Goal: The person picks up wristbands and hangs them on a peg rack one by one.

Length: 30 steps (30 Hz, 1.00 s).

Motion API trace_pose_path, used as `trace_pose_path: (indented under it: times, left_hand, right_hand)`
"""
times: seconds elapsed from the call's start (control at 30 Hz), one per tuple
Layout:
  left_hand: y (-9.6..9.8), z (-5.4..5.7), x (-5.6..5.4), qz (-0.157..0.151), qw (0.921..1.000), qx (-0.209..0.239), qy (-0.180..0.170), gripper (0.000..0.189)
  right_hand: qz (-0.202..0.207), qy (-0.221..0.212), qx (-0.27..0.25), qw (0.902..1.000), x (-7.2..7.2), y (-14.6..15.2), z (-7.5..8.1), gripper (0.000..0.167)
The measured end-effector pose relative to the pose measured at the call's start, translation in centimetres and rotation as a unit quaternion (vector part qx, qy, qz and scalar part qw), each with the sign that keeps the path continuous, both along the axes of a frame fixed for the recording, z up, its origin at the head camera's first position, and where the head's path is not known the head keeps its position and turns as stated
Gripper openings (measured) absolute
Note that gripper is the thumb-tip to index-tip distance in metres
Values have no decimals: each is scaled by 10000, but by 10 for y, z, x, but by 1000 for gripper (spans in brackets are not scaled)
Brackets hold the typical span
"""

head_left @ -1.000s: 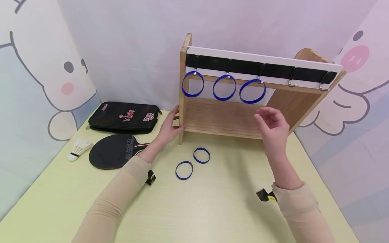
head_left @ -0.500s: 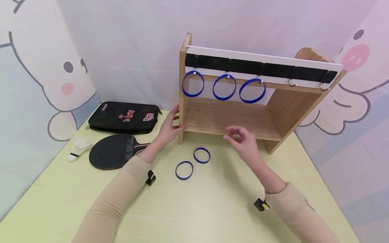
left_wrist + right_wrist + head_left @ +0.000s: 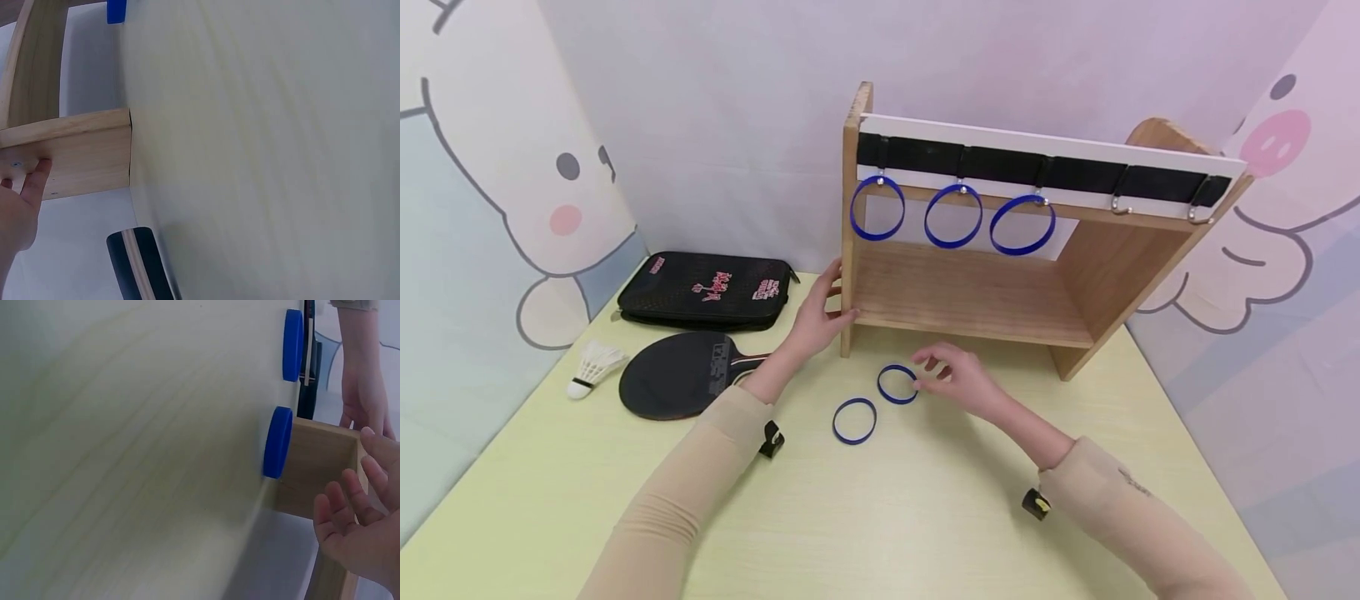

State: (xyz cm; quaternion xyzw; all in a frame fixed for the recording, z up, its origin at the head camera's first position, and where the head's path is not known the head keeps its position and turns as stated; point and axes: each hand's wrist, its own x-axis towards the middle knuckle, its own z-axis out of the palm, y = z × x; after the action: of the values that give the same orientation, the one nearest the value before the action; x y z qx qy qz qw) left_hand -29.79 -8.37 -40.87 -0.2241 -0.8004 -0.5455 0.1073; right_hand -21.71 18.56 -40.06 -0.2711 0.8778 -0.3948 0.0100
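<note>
My left hand rests against the left side panel of a wooden rack, its fingers spread and fairly straight. In the left wrist view those fingers touch the outer face of the panel. My right hand reaches over the table at the near blue ring, thumb and fingers apart, holding nothing. A second blue ring lies on the table to the left of it. Three more blue rings, among them the leftmost one, hang from hooks on the rack's black strip.
Two bare hooks are at the right end of the strip. On the table's left side are a table tennis bat, a shuttlecock and a black zipped case. Cartoon-printed cloth walls enclose the table.
My right hand has come down and left from in front of the rack to the ring on the table. The left hand and the rings have stayed put.
</note>
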Motion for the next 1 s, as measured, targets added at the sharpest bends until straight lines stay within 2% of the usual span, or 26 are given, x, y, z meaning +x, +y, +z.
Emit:
trace_pose_path:
  times: [0.2, 0.37, 0.57, 0.63, 0.9, 1.0]
  left_hand:
    - [-1, 1, 0, 54, 9999, -36, -77, 85]
    - [-1, 1, 2, -14, 10000, -19, -36, 84]
    - [2, 24, 20, -115, 9998, 58, -170, 81]
    - [3, 28, 23, -130, 9996, 119, -216, 81]
    - [1, 2, 2, -25, 10000, 12, -74, 85]
    - [0, 1, 0, -47, 9999, 71, -99, 86]
  right_hand:
    - [435, -47, 736, 9963, -9, -4, -9, 37]
    - [767, -68, 1067, 9913, -17, -4, -15, 31]
    - [1095, -154, 1345, 9847, -24, -2, -19, 26]
    - [1211, -150, 1361, 9832, -25, -1, -20, 24]
    - [1607, -75, 1302, 9783, -30, 2, -26, 17]
    - [1726, 48, 1399, 9750, -32, 2, -28, 15]
